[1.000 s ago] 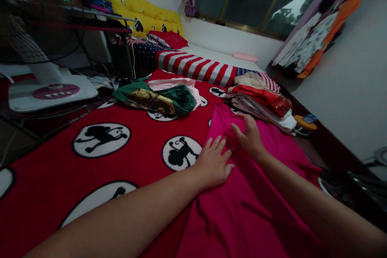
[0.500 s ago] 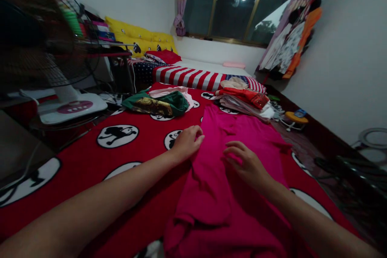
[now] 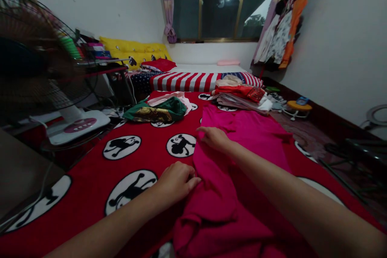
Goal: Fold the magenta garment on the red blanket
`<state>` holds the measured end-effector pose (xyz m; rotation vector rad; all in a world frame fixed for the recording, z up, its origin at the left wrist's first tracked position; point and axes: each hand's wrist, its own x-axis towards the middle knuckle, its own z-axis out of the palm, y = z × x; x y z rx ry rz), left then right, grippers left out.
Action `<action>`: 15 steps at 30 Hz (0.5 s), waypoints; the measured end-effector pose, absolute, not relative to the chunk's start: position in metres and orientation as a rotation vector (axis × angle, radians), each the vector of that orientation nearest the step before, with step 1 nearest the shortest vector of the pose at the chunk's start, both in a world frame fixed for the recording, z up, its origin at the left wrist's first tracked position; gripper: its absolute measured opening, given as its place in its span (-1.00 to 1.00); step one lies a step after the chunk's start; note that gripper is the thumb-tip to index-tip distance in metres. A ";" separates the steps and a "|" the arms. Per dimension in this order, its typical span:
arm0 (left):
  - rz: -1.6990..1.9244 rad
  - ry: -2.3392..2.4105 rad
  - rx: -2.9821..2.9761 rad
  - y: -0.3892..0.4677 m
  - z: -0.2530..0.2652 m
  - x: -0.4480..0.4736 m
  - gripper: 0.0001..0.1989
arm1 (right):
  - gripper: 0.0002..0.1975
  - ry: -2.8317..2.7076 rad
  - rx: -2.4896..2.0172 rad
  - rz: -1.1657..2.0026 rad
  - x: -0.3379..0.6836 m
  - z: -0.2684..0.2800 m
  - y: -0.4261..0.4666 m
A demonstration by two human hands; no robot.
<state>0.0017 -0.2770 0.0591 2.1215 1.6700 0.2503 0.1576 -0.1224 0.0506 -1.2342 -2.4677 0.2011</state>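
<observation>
A bright pink shirt [image 3: 256,145] lies spread on the red blanket, with a long strip of it folded over along its left side. At the middle of that left edge, my left hand [image 3: 178,179] is closed, thumb and fingers pinching the cloth. Farther up the same edge, my right hand [image 3: 216,139] reaches across the shirt, fingers bent onto the fabric; its fingertips are partly hidden. The near end of the shirt is bunched and runs out of the bottom of the view.
The red blanket [image 3: 90,193] has white ovals with black monkeys. Beyond lie a green garment [image 3: 157,111], a pale pink cloth [image 3: 181,97] and a stack of folded clothes [image 3: 242,98]. A fan [image 3: 75,121] stands left; a small yellow stool [image 3: 298,106] stands right.
My right hand has moved left and away from me, to the shirt's left edge. My left hand has come nearer to me along that edge. The view has shifted slightly.
</observation>
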 end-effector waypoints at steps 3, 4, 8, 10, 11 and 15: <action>0.286 1.611 2.079 -0.281 0.062 -0.001 -0.68 | -0.82 -2.498 -1.285 0.182 0.152 0.052 -0.118; 0.305 1.578 2.058 -0.283 0.063 -0.003 -0.66 | -0.83 -2.478 -1.300 0.183 0.152 0.052 -0.116; 0.358 1.557 1.975 -0.289 0.060 -0.009 -0.62 | -0.83 -2.379 -1.366 0.175 0.156 0.044 -0.110; 0.295 1.592 1.978 -0.289 0.059 -0.012 -0.62 | -0.85 -2.353 -1.386 0.184 0.156 0.040 -0.110; 0.237 1.616 2.002 -0.288 0.060 -0.013 -0.64 | -0.87 -2.349 -1.386 0.193 0.156 0.039 -0.110; 0.038 1.720 2.194 -0.278 0.082 -0.016 -0.76 | -0.82 -2.338 -1.342 0.207 0.161 0.043 -0.122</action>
